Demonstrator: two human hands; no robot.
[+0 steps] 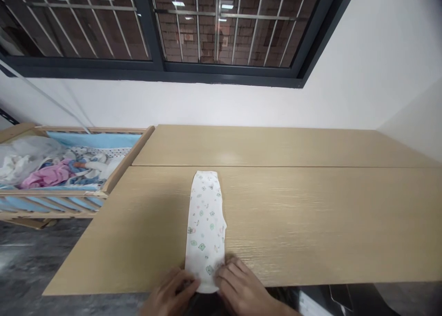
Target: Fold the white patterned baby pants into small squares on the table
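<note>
A white baby garment (pixel 206 219) with small green prints lies folded into a long narrow strip on the wooden table (pixel 311 224), running from the near edge toward the middle. My left hand (pixel 172 294) pinches the strip's near left corner at the table's front edge. My right hand (pixel 241 286) grips the near right corner, fingers pressed on the cloth. Both hands are closed on the fabric's near end.
A wooden crib (pixel 119 168) with blue lining stands left of the table, holding a heap of mixed clothes (pixel 51 168). A white wall and a dark-framed barred window (pixel 155 30) lie behind. Grey floor shows at lower left.
</note>
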